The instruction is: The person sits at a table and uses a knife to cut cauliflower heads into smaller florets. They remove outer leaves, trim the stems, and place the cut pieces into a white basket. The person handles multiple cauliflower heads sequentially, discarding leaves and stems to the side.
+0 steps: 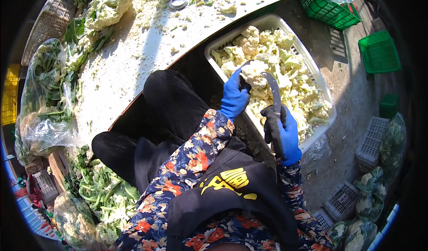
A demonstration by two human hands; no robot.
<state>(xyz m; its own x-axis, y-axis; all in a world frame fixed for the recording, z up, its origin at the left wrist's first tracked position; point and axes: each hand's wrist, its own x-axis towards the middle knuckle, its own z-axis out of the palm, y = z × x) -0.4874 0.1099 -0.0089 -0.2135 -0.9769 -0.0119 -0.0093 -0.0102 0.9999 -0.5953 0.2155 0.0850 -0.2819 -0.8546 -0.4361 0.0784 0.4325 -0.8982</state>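
Note:
My left hand [236,95], in a blue glove with dark palm, holds a cauliflower piece [254,73] over a white plastic crate [326,125]. The crate is heaped with cut cauliflower florets [284,63]. A dark-gloved palm and blue back mark my right hand [282,132], closed round the handle of a curved knife [275,92]. The blade points away from me, its tip against or very near the right side of the held piece; contact cannot be told.
A white tabletop [117,67] strewn with crumbs lies at the left, with a cauliflower head [110,7] and a metal lid [178,2]. Trimmed leaves [103,187] are piled at lower left. Green crates [379,52] and bagged cauliflower [393,144] stand at the right.

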